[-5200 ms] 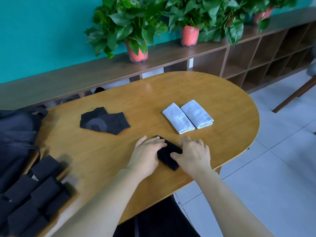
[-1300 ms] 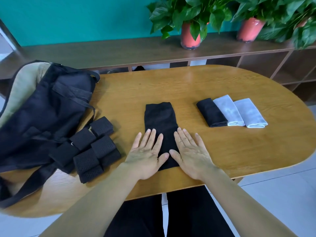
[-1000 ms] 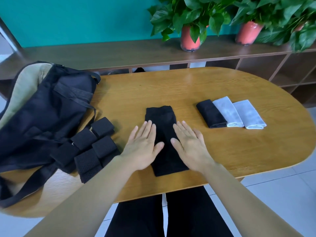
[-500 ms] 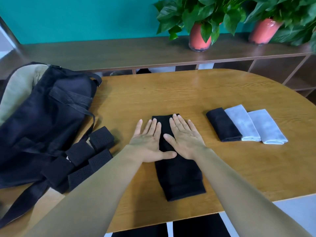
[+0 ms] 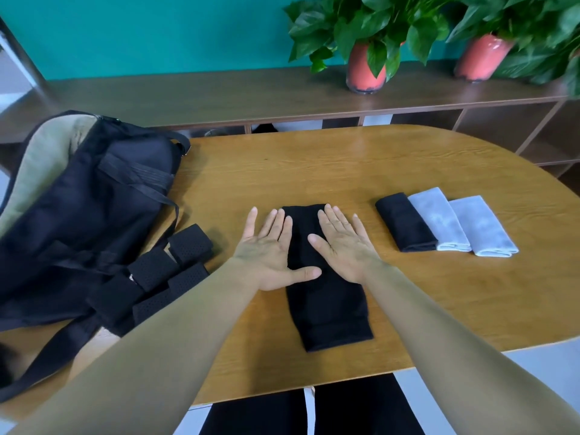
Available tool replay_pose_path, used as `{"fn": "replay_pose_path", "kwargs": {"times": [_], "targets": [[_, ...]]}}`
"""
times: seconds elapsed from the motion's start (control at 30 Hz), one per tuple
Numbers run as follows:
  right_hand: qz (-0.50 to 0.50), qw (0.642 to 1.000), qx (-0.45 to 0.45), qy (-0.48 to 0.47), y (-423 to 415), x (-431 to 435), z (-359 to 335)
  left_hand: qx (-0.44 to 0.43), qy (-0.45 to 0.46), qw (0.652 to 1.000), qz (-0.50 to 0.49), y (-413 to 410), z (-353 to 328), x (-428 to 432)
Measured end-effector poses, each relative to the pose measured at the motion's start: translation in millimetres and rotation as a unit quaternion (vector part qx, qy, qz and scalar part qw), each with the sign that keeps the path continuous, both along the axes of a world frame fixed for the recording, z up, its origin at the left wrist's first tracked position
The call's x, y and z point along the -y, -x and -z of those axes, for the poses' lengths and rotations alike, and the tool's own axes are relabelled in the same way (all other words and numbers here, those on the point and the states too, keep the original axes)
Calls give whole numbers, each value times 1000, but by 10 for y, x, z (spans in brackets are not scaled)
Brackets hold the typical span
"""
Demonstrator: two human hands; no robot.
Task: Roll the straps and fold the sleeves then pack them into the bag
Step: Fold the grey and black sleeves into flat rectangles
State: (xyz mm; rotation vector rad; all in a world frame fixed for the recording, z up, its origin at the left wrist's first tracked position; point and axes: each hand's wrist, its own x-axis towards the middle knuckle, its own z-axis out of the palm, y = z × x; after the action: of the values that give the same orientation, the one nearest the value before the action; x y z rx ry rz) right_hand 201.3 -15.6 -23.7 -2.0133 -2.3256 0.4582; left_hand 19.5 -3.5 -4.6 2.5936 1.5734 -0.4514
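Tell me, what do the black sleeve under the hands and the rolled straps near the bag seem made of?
Black sleeve: probably a thin, stretchy knit, matte; it lies limp and flat. Rolled straps: apparently a thicker perforated synthetic, maybe neoprene-like; tiny holes dot their surface.

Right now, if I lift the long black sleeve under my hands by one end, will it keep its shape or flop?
Probably floppy: the black sleeve lies flat and thin on the table. Likely light: it looks like thin knit fabric. Unlikely to roll; under the flat left hand and right hand it may drag and wrinkle rather than slide.
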Motion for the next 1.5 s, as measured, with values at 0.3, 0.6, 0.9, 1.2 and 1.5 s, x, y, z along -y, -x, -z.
{"fn": "replay_pose_path", "kwargs": {"times": [0.3,0.6,0.9,1.2,1.5], "targets": [[-59,982,-98,-149,-124,1109,-61,199,-64,973,96,1,-31,869],[-60,983,-66,-161,-174,1646,116,230,-80,962,124,111,99,1366],[-103,981,-37,-159,-219,1799,89,226,-124,953,158,173,157,1470],[17,969,-198,-146,-230,1760,-4,379,-112,918,21,169,90,1498],[187,948,-232,-112,-45,1403,-65,336,-135,923,-133,116,116,1270]]}}
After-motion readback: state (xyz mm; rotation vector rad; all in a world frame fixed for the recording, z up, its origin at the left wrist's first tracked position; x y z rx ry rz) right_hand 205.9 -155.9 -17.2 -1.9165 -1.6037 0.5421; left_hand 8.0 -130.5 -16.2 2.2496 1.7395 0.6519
